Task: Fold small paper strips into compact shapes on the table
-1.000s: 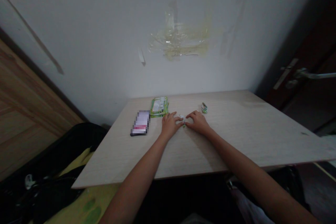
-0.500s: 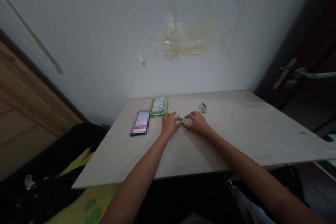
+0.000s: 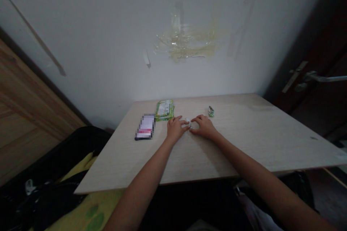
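Near the middle of the table, my left hand [image 3: 176, 127] and my right hand [image 3: 203, 126] meet over a small whitish piece [image 3: 188, 121]. It looks like a folded wrapper, though fingers hide much of it. Thumb and fingers of each hand pinch it from opposite sides, low against the tabletop. Behind my left hand lies a stack of green-and-white flat packets [image 3: 165, 109]. A small folded green-and-white packet [image 3: 211, 111] rests beyond my right hand.
A phone [image 3: 145, 127] with a blurred-out screen lies left of my left hand on the pale wooden table [image 3: 252, 126]. The table's far edge meets a wall [image 3: 108, 43] with old tape on it. A door handle [image 3: 325, 78] is at the right.
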The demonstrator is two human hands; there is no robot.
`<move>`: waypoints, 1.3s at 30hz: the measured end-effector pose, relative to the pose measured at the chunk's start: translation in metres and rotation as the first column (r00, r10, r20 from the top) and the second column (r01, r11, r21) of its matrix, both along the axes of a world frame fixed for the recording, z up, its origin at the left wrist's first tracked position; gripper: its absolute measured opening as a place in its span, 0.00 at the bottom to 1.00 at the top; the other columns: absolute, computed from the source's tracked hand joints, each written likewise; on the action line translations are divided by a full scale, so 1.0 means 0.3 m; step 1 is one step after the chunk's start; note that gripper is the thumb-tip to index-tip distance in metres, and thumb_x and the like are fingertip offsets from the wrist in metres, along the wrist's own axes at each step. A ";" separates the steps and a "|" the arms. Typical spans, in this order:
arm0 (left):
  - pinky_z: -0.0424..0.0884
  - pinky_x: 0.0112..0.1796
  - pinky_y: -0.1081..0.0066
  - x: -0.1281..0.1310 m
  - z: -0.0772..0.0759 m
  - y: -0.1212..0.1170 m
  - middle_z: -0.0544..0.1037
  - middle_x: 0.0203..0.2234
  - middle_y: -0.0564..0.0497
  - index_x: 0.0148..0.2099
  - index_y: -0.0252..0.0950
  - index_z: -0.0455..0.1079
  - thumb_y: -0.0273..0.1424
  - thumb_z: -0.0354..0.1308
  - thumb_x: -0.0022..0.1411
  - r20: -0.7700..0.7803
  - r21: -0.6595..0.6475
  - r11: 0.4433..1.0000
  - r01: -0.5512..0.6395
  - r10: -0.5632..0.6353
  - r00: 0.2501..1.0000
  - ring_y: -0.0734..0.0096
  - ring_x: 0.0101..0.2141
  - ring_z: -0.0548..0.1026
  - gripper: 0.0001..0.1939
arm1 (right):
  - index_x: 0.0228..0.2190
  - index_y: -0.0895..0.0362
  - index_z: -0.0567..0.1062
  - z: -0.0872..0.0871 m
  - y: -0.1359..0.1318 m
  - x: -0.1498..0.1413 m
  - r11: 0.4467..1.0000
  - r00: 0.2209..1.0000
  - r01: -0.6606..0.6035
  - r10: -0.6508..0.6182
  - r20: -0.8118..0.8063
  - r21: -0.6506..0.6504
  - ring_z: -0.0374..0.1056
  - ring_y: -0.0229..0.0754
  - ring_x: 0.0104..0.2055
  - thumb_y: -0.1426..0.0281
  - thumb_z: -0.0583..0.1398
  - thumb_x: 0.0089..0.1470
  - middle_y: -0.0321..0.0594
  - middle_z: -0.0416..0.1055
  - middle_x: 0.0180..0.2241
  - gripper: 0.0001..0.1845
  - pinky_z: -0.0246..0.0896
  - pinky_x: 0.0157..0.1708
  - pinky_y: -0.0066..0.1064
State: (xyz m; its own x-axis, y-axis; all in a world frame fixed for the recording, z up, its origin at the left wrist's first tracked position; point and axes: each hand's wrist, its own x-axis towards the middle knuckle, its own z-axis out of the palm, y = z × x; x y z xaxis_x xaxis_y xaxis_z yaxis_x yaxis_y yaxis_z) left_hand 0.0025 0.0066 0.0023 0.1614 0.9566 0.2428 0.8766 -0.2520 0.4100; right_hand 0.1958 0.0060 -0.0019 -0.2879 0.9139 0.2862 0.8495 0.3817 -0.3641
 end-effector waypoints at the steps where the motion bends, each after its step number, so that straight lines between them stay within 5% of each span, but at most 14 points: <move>1: 0.54 0.62 0.55 0.000 0.001 0.000 0.69 0.61 0.55 0.48 0.53 0.79 0.47 0.62 0.60 0.002 0.000 1.000 0.001 -0.001 1.000 0.55 0.61 0.61 0.16 | 0.52 0.52 0.75 0.003 -0.003 -0.001 1.000 1.000 -0.001 0.001 -0.001 -0.002 0.63 0.50 0.55 0.55 0.67 0.49 0.47 0.67 0.52 0.29 0.56 0.56 0.41; 12: 0.54 0.61 0.56 -0.004 -0.008 0.004 0.70 0.60 0.54 0.50 0.54 0.78 0.47 0.60 0.61 -0.015 0.006 1.000 0.021 -0.021 1.000 0.56 0.60 0.62 0.16 | 0.51 0.51 0.75 -0.008 -0.011 0.011 0.998 0.999 -0.054 0.053 0.007 0.027 0.62 0.50 0.56 0.54 0.65 0.53 0.46 0.68 0.52 0.26 0.56 0.55 0.42; 21: 0.56 0.60 0.56 -0.010 -0.021 0.011 0.73 0.58 0.52 0.51 0.55 0.77 0.46 0.59 0.63 -0.017 0.028 0.999 0.045 -0.045 0.999 0.57 0.59 0.64 0.16 | 0.39 0.56 0.81 -0.027 0.042 0.055 0.975 0.970 -0.196 0.208 -0.126 0.101 0.68 0.46 0.47 0.67 0.62 0.56 0.45 0.75 0.42 0.10 0.61 0.52 0.37; 28: 0.56 0.59 0.56 -0.010 -0.025 0.012 0.73 0.58 0.52 0.52 0.55 0.76 0.45 0.57 0.64 -0.023 0.026 0.998 0.050 -0.049 0.999 0.56 0.60 0.64 0.16 | 0.36 0.58 0.81 -0.029 0.057 0.066 0.967 0.941 -0.214 0.242 -0.236 0.137 0.70 0.44 0.42 0.72 0.60 0.57 0.45 0.74 0.38 0.09 0.64 0.48 0.36; 33: 0.56 0.59 0.56 -0.011 -0.034 0.017 0.73 0.57 0.52 0.52 0.55 0.76 0.45 0.57 0.64 -0.016 0.033 0.998 0.051 -0.051 0.999 0.57 0.59 0.64 0.16 | 0.38 0.57 0.80 -0.028 0.073 0.090 0.955 0.942 0.008 0.093 -0.323 0.297 0.67 0.46 0.44 0.72 0.57 0.58 0.45 0.70 0.37 0.11 0.63 0.50 0.40; 39: 0.56 0.58 0.56 -0.013 -0.039 0.019 0.73 0.57 0.51 0.53 0.52 0.76 0.42 0.57 0.65 -0.021 0.055 0.996 0.066 -0.064 0.998 0.58 0.59 0.66 0.16 | 0.53 0.59 0.74 -0.018 0.068 0.131 0.868 0.912 0.394 -0.326 -0.250 0.304 0.60 0.55 0.52 0.70 0.58 0.55 0.54 0.65 0.48 0.23 0.59 0.53 0.46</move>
State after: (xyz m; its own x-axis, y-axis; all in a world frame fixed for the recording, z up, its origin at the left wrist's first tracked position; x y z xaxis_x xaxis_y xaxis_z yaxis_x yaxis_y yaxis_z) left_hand -0.0015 0.0124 -0.0094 0.2280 0.9290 0.2914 0.8652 -0.3305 0.3770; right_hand 0.2350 0.0263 -0.0074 0.1313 0.7792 0.6128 0.8817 0.1908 -0.4315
